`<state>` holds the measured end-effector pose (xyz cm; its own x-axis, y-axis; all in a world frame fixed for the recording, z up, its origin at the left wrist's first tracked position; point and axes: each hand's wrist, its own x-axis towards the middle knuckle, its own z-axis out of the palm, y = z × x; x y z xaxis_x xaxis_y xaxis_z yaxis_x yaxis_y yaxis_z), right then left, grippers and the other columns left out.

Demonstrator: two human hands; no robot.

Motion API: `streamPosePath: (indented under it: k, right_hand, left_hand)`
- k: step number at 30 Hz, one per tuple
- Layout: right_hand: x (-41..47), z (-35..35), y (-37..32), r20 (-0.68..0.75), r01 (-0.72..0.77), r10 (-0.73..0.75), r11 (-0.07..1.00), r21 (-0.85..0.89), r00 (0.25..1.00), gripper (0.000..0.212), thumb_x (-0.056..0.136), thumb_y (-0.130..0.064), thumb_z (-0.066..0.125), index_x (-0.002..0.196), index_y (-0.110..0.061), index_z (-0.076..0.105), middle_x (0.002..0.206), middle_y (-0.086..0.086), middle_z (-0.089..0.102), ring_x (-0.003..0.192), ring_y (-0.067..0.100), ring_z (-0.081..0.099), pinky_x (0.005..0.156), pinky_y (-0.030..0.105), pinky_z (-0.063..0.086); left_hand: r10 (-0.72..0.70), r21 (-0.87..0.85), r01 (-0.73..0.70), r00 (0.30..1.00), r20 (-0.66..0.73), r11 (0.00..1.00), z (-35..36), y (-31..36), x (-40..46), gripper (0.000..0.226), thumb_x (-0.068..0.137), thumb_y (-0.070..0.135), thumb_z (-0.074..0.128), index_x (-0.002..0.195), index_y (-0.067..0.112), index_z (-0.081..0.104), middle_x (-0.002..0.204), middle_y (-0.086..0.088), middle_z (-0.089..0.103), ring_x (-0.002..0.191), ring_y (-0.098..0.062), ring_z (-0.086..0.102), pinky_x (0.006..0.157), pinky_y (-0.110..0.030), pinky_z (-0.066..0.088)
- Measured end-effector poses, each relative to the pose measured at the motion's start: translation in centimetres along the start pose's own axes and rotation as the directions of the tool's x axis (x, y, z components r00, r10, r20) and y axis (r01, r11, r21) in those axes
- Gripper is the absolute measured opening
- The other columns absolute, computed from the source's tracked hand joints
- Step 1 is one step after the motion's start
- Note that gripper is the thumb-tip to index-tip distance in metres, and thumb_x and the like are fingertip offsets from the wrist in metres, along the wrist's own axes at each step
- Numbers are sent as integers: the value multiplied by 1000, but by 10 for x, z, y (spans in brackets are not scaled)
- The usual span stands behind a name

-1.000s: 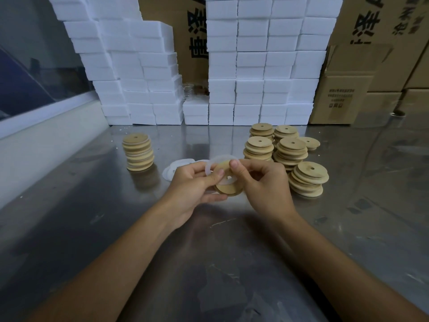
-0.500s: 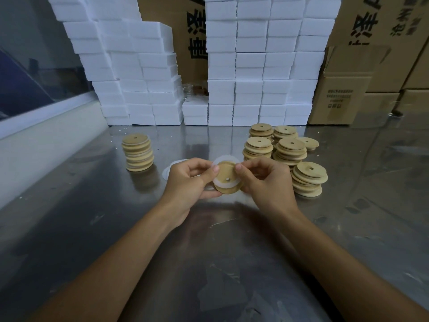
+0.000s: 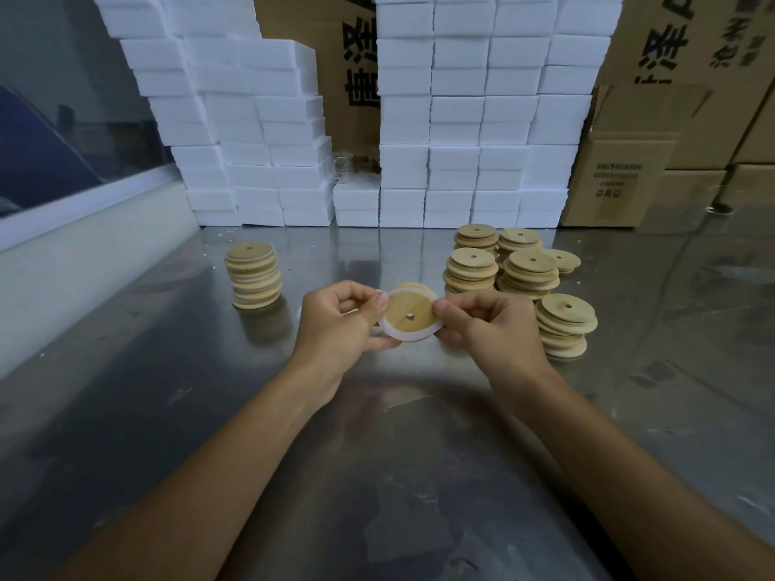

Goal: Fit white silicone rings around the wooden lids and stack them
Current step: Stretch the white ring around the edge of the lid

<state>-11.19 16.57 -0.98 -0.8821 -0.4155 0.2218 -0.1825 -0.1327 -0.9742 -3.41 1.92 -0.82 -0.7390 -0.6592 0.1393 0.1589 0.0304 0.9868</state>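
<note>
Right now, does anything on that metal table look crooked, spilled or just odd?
Mostly tidy. The lid stacks on the right lean, their discs shifted off one another, unlike the straighter stack on the left. Small white crumbs lie by the foam blocks. The lid that both hands hold looks whole, its white ring around it.

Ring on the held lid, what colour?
White, slightly translucent silicone ring circling the tan wooden lid; the head view, the only one, shows it.

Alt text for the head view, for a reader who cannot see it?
Both hands, left hand and right hand, pinch a wooden lid ringed by a white silicone ring above a metal table; lid stacks stand either side.
</note>
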Motion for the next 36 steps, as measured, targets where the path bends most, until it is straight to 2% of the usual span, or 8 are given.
streamPosePath:
  k: [6, 11, 16, 20, 25, 28, 32, 36]
  right_hand:
    - [-1, -3, -4, 20, -33, 33, 999, 21, 999, 9, 87, -8, 72, 78, -10, 74, 76, 7, 76, 73, 15, 74, 66, 20, 57]
    - [-2, -2, -7, 59, -191, 185, 976, 107, 981, 7, 91, -10, 68, 92, -3, 70, 84, 9, 77, 79, 19, 75, 67, 33, 62]
    - [-2, -2, -11, 49, -228, 223, 941, 249, 974, 7, 89, -1, 67, 87, 3, 72, 90, 18, 76, 83, 23, 75, 65, 23, 58]
    - [-2, -1, -12, 41, -209, 206, 940, 268, 978, 10, 88, 0, 68, 92, 8, 72, 91, 19, 75, 81, 22, 75, 65, 20, 56]
    - [-2, -2, -11, 117, -266, 243, 929, 257, 963, 12, 91, -10, 67, 92, 2, 71, 95, 16, 76, 90, 26, 74, 74, 33, 62]
    - [-2, -2, -11, 126, -262, 235, 924, 279, 964, 10, 92, -7, 65, 91, 2, 71, 94, 17, 76, 90, 28, 74, 74, 32, 62]
    - [-3, -2, -8, 60, -145, 136, 970, 196, 989, 6, 91, -2, 65, 90, 3, 69, 85, 18, 75, 79, 27, 75, 65, 25, 59]
    - [-3, 1, -3, -8, 126, -128, 982, -140, 992, 13, 90, -1, 66, 81, -10, 68, 75, 7, 73, 68, 15, 72, 65, 26, 58]
  left_hand:
    - [-51, -78, 52, 999, 17, 996, -2, -1, 1, 12, 89, 3, 66, 79, -1, 63, 84, -19, 72, 81, -28, 74, 64, -44, 61]
    - [-90, -164, 94, 996, 27, 982, -1, -1, 1, 15, 87, 2, 68, 74, 0, 62, 85, -20, 71, 85, -31, 73, 68, -48, 61]
    - [-112, -215, 115, 993, 29, 970, 0, 1, 1, 18, 88, 1, 67, 70, 1, 61, 98, -28, 67, 87, -35, 73, 70, -52, 60]
    - [-153, -264, 155, 988, 31, 952, 1, 2, 0, 18, 86, 0, 67, 69, 1, 62, 103, -29, 67, 93, -38, 71, 69, -50, 59]
    - [-163, -344, 166, 986, 40, 924, 0, 3, 2, 18, 87, 0, 65, 70, 2, 60, 85, -19, 72, 81, -30, 74, 59, -40, 59]
    - [-161, -370, 171, 985, 59, 913, 1, 2, 1, 19, 88, -1, 64, 70, 2, 58, 79, -15, 73, 78, -29, 74, 57, -38, 59]
    - [-59, -235, 77, 995, 85, 969, -2, 2, 1, 24, 89, 0, 64, 67, 8, 62, 84, -17, 69, 86, -33, 73, 62, -41, 60]
    - [154, 79, -161, 984, 84, 984, -7, -1, 1, 28, 87, -5, 63, 71, 18, 63, 78, -3, 67, 80, -21, 69, 64, -42, 61]
